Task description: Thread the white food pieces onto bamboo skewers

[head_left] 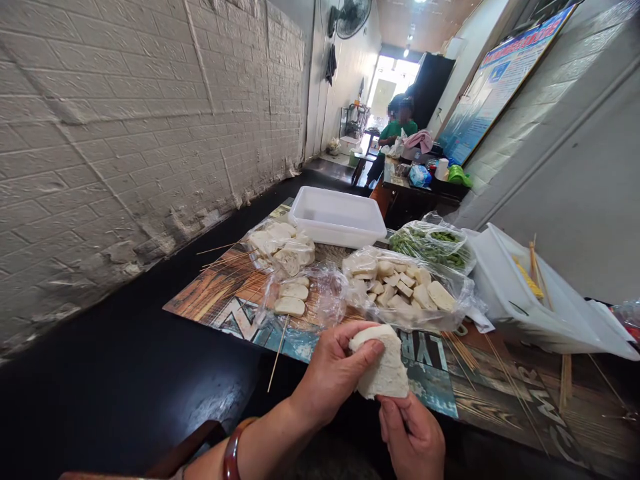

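Observation:
My left hand (336, 363) grips a white steamed bun slice (386, 367) above the near table edge, thumb across its face and fingers behind. At the slice's lower edge, my right hand (413, 433) is closed in a pinch; what lies between its fingertips, if anything, is hidden. Beyond my hands, an open plastic bag (417, 283) holds white cut pieces and slices. To its left, skewered slices (291, 297) rest on clear plastic, with a bamboo skewer (278, 353) sticking out toward me. Another bag of white slices (281, 247) sits farther back, with skewers poking out leftward.
A white plastic tub (337, 217) stands at the back. Bagged green vegetables (431, 245) lie right of it, beside a tilted white bin (550, 320) with skewers inside. Loose skewers (460, 350) lie on the patterned mat. A person in green (400, 128) is at a far table.

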Available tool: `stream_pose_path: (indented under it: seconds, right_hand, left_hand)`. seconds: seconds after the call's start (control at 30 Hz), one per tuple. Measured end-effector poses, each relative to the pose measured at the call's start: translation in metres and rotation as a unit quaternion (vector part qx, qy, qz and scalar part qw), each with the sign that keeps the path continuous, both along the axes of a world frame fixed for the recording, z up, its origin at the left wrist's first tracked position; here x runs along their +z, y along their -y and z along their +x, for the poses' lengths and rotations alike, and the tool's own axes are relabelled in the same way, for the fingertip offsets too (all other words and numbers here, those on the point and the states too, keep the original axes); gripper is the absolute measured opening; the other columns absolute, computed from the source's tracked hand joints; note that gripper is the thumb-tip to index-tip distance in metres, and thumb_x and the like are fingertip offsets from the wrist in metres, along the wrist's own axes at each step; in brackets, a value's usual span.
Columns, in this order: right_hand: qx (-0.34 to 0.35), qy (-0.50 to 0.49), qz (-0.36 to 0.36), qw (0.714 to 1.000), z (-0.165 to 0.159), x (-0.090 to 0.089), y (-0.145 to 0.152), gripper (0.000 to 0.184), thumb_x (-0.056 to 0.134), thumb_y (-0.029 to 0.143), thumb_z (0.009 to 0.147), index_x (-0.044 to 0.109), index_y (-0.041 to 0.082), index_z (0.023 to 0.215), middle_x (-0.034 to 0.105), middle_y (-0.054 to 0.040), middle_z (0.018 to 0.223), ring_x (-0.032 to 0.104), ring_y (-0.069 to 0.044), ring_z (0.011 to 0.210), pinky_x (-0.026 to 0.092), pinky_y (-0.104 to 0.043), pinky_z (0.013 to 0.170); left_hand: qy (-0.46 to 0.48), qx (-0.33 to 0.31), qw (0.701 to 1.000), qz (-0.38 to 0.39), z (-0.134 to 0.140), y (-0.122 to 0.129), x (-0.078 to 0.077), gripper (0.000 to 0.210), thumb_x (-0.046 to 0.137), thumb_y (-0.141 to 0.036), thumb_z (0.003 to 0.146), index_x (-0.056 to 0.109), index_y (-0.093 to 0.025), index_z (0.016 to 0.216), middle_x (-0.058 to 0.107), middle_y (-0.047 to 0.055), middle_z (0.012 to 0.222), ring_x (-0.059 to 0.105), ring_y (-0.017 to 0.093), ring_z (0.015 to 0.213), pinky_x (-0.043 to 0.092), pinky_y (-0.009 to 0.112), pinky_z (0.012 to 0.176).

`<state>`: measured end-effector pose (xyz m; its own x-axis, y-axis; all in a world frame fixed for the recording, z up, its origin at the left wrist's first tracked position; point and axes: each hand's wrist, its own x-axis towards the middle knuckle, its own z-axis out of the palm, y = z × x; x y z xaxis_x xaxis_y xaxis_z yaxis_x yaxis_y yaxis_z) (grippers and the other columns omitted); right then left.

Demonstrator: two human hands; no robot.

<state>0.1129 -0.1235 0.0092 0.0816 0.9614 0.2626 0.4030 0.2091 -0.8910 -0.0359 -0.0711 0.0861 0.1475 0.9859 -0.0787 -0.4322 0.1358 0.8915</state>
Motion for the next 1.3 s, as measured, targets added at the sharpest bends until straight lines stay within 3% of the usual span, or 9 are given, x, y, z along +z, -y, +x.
stream_pose_path:
  seconds: [0.3,0.57,0.7,0.8,0.97,1.1,1.2,1.27,1.3]
  right_hand:
    - [-0.002,0.017,0.015,1.0,0.001,0.003,-0.003,0.039,0.053,0.048,0.095,0.068,0.022,0.069,0.054,0.0018,0.046,0.047,-0.014,0.04,0.036,-0.026,0.044]
    - [0.02,0.052,0.087,0.995,0.003,0.006,-0.014,0.031,0.054,0.03,0.094,0.058,0.023,0.064,0.055,0.0039,0.045,0.05,-0.013,0.04,0.037,-0.024,0.047]
    - [0.059,0.013,0.053,0.997,0.004,0.014,-0.021,0.032,0.052,0.028,0.094,0.057,0.022,0.064,0.053,0.0052,0.044,0.049,-0.012,0.038,0.037,-0.022,0.046]
    - [0.103,-0.016,0.022,0.994,0.006,0.018,-0.024,0.024,0.053,0.029,0.094,0.064,0.021,0.074,0.057,0.0047,0.05,0.051,-0.012,0.042,0.039,-0.022,0.049]
    - [0.112,-0.049,-0.014,0.992,0.013,0.012,-0.031,0.029,0.049,0.031,0.098,0.066,0.019,0.079,0.049,0.0067,0.048,0.047,-0.011,0.044,0.039,-0.023,0.053]
    - [0.078,-0.107,-0.038,0.99,0.028,-0.002,-0.047,0.031,0.053,0.038,0.096,0.069,0.017,0.08,0.046,0.0066,0.049,0.041,-0.01,0.044,0.035,-0.023,0.049]
    - [0.059,-0.216,-0.078,0.971,0.04,-0.017,-0.062,0.034,0.056,0.046,0.094,0.07,0.016,0.085,0.044,0.0073,0.049,0.034,-0.008,0.041,0.028,-0.021,0.041]
    - [0.05,-0.293,-0.096,0.95,0.045,-0.026,-0.068,0.034,0.059,0.048,0.093,0.07,0.016,0.088,0.043,0.0078,0.048,0.031,-0.007,0.04,0.024,-0.02,0.038]
    - [0.05,-0.324,-0.101,0.939,0.047,-0.03,-0.07,0.034,0.061,0.049,0.092,0.069,0.016,0.088,0.043,0.0079,0.048,0.03,-0.007,0.04,0.023,-0.02,0.037]
  left_hand:
    - [0.032,-0.008,0.999,-0.02,0.0,0.001,0.004,0.039,0.08,-0.048,0.07,0.077,-0.016,0.094,0.074,0.009,0.089,0.064,0.019,0.072,0.05,0.027,0.065]
    - [0.032,-0.026,0.998,-0.04,0.003,0.001,0.006,0.04,0.08,-0.046,0.072,0.078,-0.017,0.099,0.075,0.008,0.085,0.065,0.018,0.074,0.051,0.027,0.068]
    - [0.024,-0.029,0.998,-0.044,0.003,-0.007,0.006,0.035,0.08,-0.044,0.074,0.078,-0.017,0.097,0.075,0.008,0.085,0.065,0.017,0.073,0.05,0.025,0.067]
    - [0.018,-0.024,0.998,-0.054,0.001,-0.015,0.006,0.034,0.079,-0.041,0.075,0.077,-0.018,0.1,0.076,0.008,0.088,0.066,0.017,0.073,0.051,0.025,0.067]
    - [-0.024,-0.016,0.997,-0.068,0.0,-0.033,0.005,0.047,0.082,-0.043,0.071,0.073,-0.017,0.109,0.076,0.01,0.096,0.069,0.02,0.083,0.053,0.027,0.074]
    - [-0.059,0.051,0.997,-0.017,-0.001,-0.058,0.002,0.05,0.078,-0.05,0.074,0.07,-0.018,0.112,0.075,0.011,0.105,0.069,0.021,0.093,0.053,0.03,0.083]
    - [-0.152,0.047,0.986,0.058,-0.002,-0.086,-0.004,0.039,0.07,-0.048,0.081,0.071,-0.017,0.105,0.076,0.011,0.102,0.07,0.021,0.09,0.053,0.035,0.087]
    - [-0.286,0.024,0.948,0.139,0.0,-0.105,-0.008,0.028,0.065,-0.04,0.086,0.072,-0.017,0.101,0.076,0.01,0.1,0.07,0.023,0.092,0.053,0.036,0.087]
    - [-0.361,0.019,0.913,0.187,0.002,-0.114,-0.01,0.022,0.063,-0.033,0.087,0.072,-0.018,0.099,0.076,0.01,0.1,0.069,0.023,0.093,0.053,0.037,0.086]
